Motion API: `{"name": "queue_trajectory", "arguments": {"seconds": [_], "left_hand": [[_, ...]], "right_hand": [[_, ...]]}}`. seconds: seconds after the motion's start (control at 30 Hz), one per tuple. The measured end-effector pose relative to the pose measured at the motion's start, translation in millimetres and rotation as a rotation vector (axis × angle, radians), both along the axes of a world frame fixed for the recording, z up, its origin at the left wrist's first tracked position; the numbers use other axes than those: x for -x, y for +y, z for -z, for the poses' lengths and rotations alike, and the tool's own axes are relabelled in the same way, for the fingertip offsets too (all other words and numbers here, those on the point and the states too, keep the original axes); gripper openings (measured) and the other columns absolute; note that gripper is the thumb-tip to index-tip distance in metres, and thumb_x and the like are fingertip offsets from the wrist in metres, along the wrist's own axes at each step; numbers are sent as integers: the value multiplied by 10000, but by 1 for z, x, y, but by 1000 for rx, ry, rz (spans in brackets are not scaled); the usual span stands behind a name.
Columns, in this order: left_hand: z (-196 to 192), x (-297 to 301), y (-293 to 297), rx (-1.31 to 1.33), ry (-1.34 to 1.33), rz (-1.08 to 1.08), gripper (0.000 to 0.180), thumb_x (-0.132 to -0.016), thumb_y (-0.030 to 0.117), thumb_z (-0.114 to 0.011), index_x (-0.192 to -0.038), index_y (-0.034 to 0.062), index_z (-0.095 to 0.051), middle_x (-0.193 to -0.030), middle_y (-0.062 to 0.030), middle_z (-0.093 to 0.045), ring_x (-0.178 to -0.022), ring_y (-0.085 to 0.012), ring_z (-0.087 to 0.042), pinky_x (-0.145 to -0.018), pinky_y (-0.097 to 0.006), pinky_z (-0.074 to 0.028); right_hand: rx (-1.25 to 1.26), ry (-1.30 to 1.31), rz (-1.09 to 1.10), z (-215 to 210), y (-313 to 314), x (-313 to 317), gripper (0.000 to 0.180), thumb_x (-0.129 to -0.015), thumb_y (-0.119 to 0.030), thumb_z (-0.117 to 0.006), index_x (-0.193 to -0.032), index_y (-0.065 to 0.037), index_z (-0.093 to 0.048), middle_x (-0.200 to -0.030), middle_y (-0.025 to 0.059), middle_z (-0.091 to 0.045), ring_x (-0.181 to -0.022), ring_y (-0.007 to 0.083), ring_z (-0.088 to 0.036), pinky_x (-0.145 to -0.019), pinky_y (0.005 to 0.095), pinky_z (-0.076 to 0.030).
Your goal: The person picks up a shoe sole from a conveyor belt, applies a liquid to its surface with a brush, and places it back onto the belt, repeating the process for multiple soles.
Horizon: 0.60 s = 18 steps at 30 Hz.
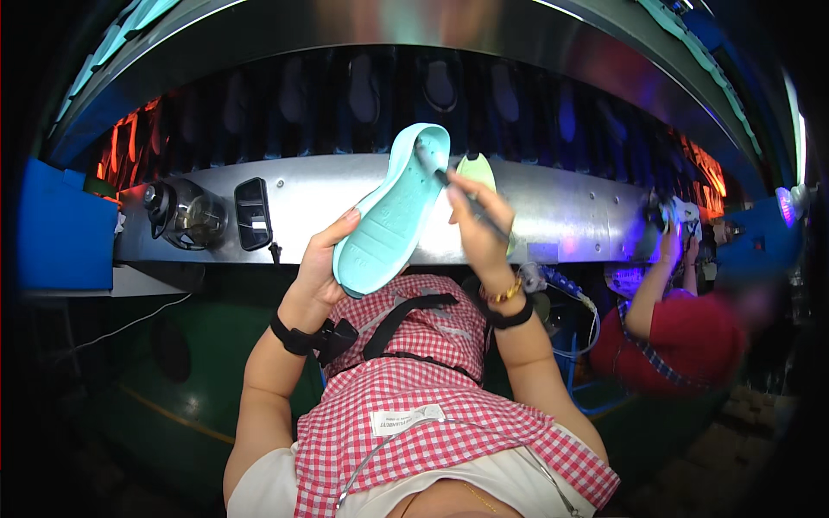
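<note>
The left hand (324,259) grips a turquoise, foot-shaped, foam-like sole (393,220); the right hand (484,226), clamped on a dark-handled brush (441,175), apparently brushes just ahead, the next stroke needing steady support.

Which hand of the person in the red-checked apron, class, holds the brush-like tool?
The right hand, the one with the gold-coloured bracelet, holds the brush-like tool; the left hand holds the turquoise sole instead.
</note>
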State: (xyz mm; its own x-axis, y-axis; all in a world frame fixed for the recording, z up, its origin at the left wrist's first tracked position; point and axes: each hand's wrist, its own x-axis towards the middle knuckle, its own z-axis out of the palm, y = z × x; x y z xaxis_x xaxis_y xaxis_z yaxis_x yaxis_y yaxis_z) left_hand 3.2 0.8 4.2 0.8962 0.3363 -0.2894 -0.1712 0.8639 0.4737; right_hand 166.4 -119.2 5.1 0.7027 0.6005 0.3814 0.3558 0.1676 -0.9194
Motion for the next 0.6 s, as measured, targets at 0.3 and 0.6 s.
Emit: {"name": "queue_trajectory", "arguments": {"seconds": [0.3, 0.6], "left_hand": [[-136, 12, 77, -577, -503, -2, 555, -885, 341, -305, -1256, -72, -313, -1198, -248, -443, -1058, -395, -481, -910, -523, -380], [-215, -77, 222, -190, -248, -553, 836, -843, 444, -414, -1326, -40, 66, -1388, -244, -50, -1289, -322, -164, -1051, -414, -162]], "right_hand": [[-422, 674, -386, -2, -54, -24, 217, -845, -84, -478, -1013, 39, -539, -1023, 245, -569, -461, 89, -452, -464, 181, -375], [-371, 795, -269, 14, -56, -31, 193, -843, -65, -494, -1007, 26, -541, -973, 187, -597, -503, 108, -469, -476, 192, -383]]}}
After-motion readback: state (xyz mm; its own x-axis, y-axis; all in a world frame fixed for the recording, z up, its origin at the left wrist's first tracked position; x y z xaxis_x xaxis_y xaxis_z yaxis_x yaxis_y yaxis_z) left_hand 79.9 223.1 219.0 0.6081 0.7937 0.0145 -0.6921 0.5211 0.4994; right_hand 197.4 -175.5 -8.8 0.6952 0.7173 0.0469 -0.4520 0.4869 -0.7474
